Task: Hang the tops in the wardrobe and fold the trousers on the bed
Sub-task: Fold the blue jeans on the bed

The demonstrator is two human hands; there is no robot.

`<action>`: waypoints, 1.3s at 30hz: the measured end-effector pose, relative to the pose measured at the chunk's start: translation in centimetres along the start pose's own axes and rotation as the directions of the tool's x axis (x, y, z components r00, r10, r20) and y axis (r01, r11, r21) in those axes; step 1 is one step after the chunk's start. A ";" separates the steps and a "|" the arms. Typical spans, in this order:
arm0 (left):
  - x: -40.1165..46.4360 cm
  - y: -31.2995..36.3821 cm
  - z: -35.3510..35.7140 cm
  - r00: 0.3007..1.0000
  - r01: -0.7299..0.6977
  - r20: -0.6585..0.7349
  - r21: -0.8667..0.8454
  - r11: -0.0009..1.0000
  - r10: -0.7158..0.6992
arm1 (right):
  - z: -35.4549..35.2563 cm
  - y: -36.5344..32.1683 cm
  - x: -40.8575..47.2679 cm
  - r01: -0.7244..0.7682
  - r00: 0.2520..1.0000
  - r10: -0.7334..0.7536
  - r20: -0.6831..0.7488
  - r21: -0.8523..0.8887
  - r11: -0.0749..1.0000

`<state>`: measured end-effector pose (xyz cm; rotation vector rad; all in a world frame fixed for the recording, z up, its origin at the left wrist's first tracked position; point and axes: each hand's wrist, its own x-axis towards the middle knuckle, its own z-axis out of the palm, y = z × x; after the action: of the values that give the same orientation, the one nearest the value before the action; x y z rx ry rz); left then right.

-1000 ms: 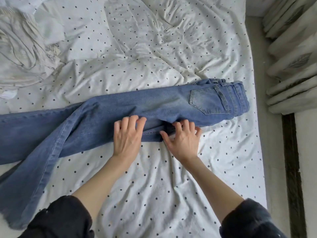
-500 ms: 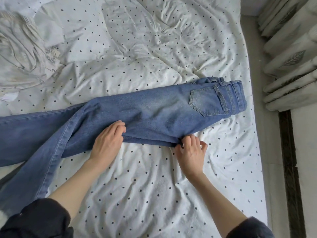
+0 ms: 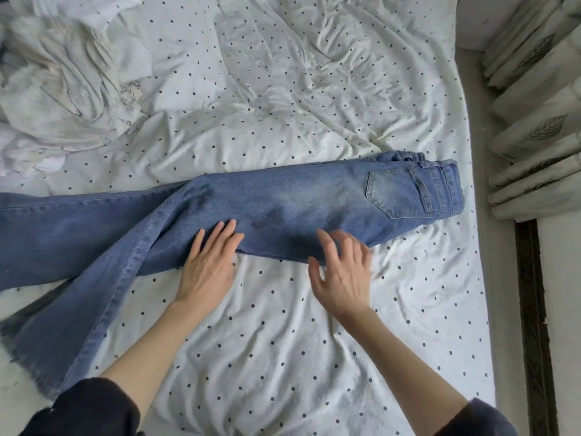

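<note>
Blue jeans [image 3: 283,209] lie lengthwise across a rumpled polka-dot bedsheet [image 3: 283,357], both flat, released hands, left [image 3: 209,265] and right [image 3: 342,272], at their near edge; pale clothes [image 3: 63,89] heaped top left, curtains [image 3: 534,121] beside the bed.

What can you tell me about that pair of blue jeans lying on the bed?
The blue denim jeans lie flat across the white dotted bedsheet, folded lengthwise with one leg over the other. The waistband points right and a faded back pocket faces up. The legs run left out of view and splay apart, the nearer one ending in a frayed hem. The fabric looks thick, with worn paler patches. The left hand rests flat on the near edge; the right hand, fingers spread, is over the same edge, slightly blurred.
</note>
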<state>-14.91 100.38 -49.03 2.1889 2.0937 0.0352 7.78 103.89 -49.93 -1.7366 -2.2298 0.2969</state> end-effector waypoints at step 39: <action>-6.7 -41.4 -5.6 0.777 0.362 0.612 -0.238 0.901 -0.151 | 11.2 -39.0 7.6 0.148 0.948 -0.150 0.282 0.027 0.989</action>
<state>-56.92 95.76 -47.06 1.4409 1.8308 -0.2456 -33.27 101.74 -46.32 -1.5954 -2.5410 0.5464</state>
